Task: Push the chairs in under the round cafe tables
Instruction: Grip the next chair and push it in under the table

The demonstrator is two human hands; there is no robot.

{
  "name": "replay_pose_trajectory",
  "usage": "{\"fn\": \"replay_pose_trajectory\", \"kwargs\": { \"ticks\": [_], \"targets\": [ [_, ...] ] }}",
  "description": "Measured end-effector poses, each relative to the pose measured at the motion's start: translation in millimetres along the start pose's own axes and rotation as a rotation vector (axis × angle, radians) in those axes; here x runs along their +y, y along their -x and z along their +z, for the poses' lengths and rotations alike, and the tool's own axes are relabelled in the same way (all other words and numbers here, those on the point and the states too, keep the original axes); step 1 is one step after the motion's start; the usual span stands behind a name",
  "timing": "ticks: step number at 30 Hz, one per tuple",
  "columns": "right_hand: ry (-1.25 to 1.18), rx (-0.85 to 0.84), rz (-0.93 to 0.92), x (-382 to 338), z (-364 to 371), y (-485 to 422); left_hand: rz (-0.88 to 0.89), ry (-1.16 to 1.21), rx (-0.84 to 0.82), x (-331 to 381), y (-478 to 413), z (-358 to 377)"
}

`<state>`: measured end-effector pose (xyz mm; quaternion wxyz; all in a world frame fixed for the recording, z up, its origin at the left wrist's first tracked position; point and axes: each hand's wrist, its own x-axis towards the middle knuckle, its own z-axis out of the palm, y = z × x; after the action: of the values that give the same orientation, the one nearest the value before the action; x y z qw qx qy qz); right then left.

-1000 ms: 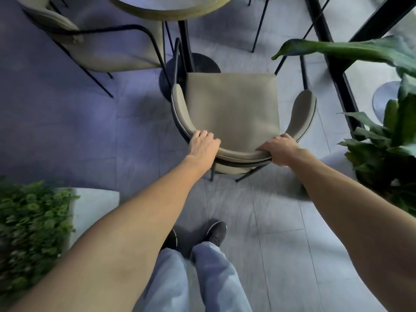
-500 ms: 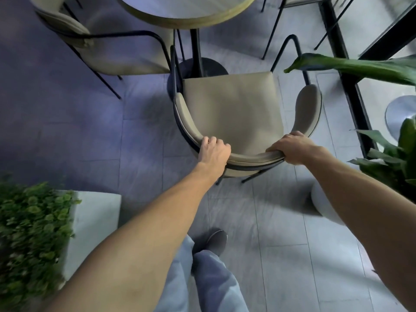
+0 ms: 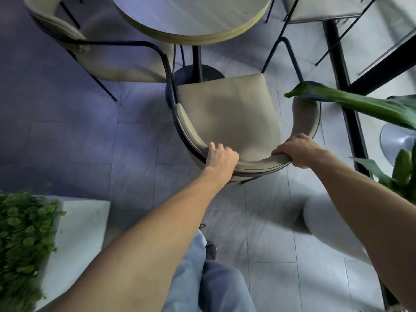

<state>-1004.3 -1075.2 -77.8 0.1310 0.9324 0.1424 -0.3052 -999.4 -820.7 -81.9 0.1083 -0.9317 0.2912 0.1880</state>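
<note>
A beige padded chair [image 3: 227,115] with a curved backrest and thin black metal frame stands in front of me, its seat facing the round cafe table [image 3: 191,16]. The seat's front edge lies just short of the tabletop, close to the table's black post and round base [image 3: 199,72]. My left hand [image 3: 221,157] grips the left part of the curved backrest. My right hand [image 3: 297,152] grips the right part of the same backrest.
A second beige chair [image 3: 101,61] stands left of the table, its arm frame close to my chair. Another chair [image 3: 319,10] is at the top right. A white planter with a green bush [image 3: 24,239] sits low left. Big-leaved plant [image 3: 360,104], white pot [image 3: 331,230] and black posts crowd the right.
I have stepped forward, with both hands staying on the backrest. The chair has slid toward the table, so its seat front now reaches the table's base. More tabletop shows at the top.
</note>
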Motion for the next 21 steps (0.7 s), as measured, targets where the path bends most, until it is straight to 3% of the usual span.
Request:
{"fn": "replay_pose_trajectory", "kwargs": {
  "ticks": [9, 21],
  "targets": [
    [0.085, 0.014, 0.039, 33.2, -8.2, -11.4, -0.077, 0.028, -0.04, 29.0, -22.6, -19.7],
    [-0.067, 0.196, -0.037, 28.5, 9.0, -6.2, -0.145, 0.034, -0.018, 39.3, -19.5, -19.5]
  ]
}}
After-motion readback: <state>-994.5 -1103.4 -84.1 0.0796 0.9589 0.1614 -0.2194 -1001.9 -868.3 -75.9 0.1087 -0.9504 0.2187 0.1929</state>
